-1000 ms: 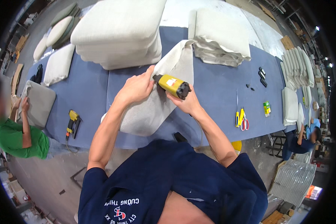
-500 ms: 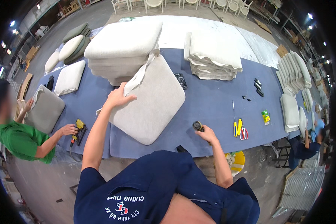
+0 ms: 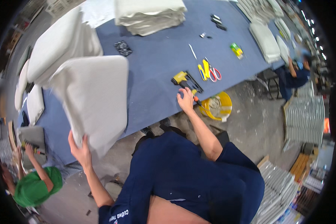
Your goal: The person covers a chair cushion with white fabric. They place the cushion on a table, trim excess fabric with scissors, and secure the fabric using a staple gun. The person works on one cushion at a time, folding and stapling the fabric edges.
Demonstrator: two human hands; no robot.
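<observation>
A light grey padded seat cushion [image 3: 97,93] stands tilted at the table's near left edge, and my left hand [image 3: 80,149] grips its lower left side. The cloth along that side is loose and slightly blurred. Beside my right hand [image 3: 185,100] a yellow and black staple gun [image 3: 181,77] lies on its side near the table edge. My right fingers are curved and apart, just at the tool's rear end, holding nothing that I can see. An orange hose fitting [image 3: 196,99] shows beyond the hand.
Stacked cushions [image 3: 149,15] stand at the back of the blue table [image 3: 153,71]. Scissors [image 3: 214,74], a yellow-handled screwdriver [image 3: 201,72] and a green-yellow box [image 3: 236,50] lie right. A yellow bucket [image 3: 227,106] is below the edge. Co-workers are at left [image 3: 37,184] and right [image 3: 296,72].
My left hand has drawn the cushion left and toward me, tilting it up. My right hand has set the staple gun down and released it. The view has turned right.
</observation>
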